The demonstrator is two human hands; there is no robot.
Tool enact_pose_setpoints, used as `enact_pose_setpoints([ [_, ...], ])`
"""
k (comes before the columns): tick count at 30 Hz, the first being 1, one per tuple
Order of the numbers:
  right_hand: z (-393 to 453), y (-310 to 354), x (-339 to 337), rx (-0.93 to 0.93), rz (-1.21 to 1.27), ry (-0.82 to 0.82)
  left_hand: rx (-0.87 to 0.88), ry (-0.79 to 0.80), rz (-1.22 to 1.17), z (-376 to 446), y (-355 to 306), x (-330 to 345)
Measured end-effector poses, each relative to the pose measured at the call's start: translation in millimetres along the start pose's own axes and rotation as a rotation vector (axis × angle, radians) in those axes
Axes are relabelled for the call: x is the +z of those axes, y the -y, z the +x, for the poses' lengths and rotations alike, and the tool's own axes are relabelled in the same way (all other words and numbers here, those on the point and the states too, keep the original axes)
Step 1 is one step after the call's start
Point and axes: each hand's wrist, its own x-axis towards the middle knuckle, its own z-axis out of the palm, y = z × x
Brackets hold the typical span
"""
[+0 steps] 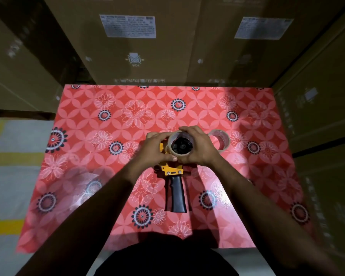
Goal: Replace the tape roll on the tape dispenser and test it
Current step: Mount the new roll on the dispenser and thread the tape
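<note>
Worktop [92,156] covered by a glossy red floral sheet, walled in by stacked brown cardboard cartons [139,48] bearing white labels. At its centre lies a yellow-framed tape dispenser [170,170] with a black ribbed handle. Left hand [157,149] and right hand [197,148] both grasp the tape roll [180,145] on the black hub. A second clear roll [219,142] lies just right.

Your view dim overall, light falling from above onto red floral-patterned tablecloth [112,108]. Soft glare patches near left and near right. Your forearms cast shadows nearside. Tall brown cardboard boxes [167,46] far, dark, blurred; wide-angle bending at edges.
</note>
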Motion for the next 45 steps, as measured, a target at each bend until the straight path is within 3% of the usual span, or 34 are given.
enact_pose_setpoints([
  [22,-5,-9,0,0.044,0.036,-0.037,-0.037,-0.036,-0.003,4,17,15],
  [45,8,-14,-12,0.129,0.106,0.112,-0.095,-0.070,0.114,11,22,24],
])
